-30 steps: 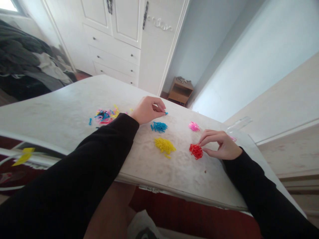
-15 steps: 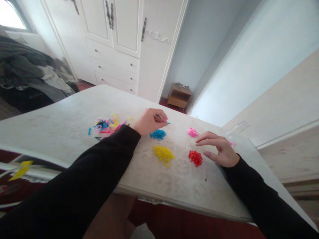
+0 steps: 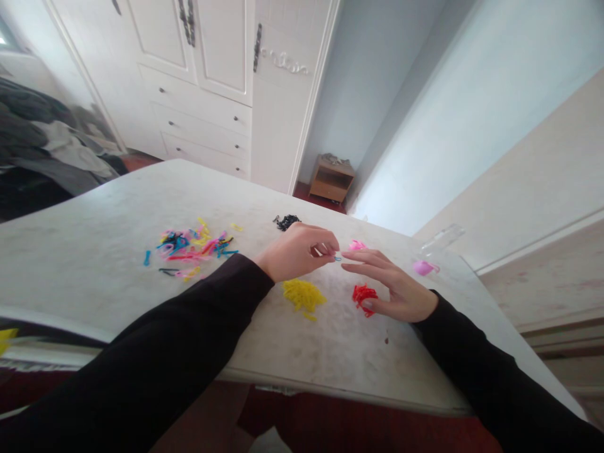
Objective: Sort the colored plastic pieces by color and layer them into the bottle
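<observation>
The blue band (image 3: 338, 259) is at the fingertips of your left hand (image 3: 304, 253), pinched between thumb and finger and held toward your right hand (image 3: 394, 280). Your right hand is spread, thumb well apart from the fingers, with nothing seen in its grasp; its fingertips are near the band, but you can't tell whether they touch it.

Judging by how things lie, much is already separated by colour. The yellow pile (image 3: 303, 296) sits just on the near side of your left hand, the black pile (image 3: 287, 222) just beyond it. The red pile (image 3: 363, 299) is at your right thumb, the pink pile (image 3: 357, 245) just beyond your right fingers, partly covered. What your left hand hides can't be told.

What seems left, besides the band you hold, is the mixed pile (image 3: 189, 242) to the left of your left hand, with several colours tangled together, and a few strays around it.
</observation>
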{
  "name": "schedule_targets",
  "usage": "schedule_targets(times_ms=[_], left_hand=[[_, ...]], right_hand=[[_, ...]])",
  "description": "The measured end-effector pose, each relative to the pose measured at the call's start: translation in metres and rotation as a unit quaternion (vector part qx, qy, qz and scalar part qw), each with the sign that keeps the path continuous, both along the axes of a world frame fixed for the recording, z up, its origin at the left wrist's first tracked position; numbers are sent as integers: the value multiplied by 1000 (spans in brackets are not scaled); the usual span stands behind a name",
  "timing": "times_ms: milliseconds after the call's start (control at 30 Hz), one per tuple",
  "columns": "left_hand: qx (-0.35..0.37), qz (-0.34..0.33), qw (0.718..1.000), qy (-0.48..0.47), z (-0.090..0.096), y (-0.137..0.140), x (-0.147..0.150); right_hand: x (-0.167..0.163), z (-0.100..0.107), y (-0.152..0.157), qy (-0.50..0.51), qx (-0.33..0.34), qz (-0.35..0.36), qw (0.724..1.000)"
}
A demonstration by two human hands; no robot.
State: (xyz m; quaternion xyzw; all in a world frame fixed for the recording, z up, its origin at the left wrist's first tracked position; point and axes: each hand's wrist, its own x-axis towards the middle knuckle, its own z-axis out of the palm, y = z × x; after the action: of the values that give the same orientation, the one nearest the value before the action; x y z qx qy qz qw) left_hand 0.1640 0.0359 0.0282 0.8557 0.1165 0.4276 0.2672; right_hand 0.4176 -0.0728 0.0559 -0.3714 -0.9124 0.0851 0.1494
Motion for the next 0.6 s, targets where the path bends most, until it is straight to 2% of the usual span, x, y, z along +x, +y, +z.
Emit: schedule_targets(times_ms=[133,367,600], left_hand=[[0,-8,1000,-3,0,-2,0],[-19,0,1000,10,-1,2,-4],[-73,76,994,-25,-9,27,-24]], right_hand=[[-4,-3,1,-6,0,23,1000],[-6,-6,0,-3,22,0,1000],[-1,-4,-3,18,81,-61,995]])
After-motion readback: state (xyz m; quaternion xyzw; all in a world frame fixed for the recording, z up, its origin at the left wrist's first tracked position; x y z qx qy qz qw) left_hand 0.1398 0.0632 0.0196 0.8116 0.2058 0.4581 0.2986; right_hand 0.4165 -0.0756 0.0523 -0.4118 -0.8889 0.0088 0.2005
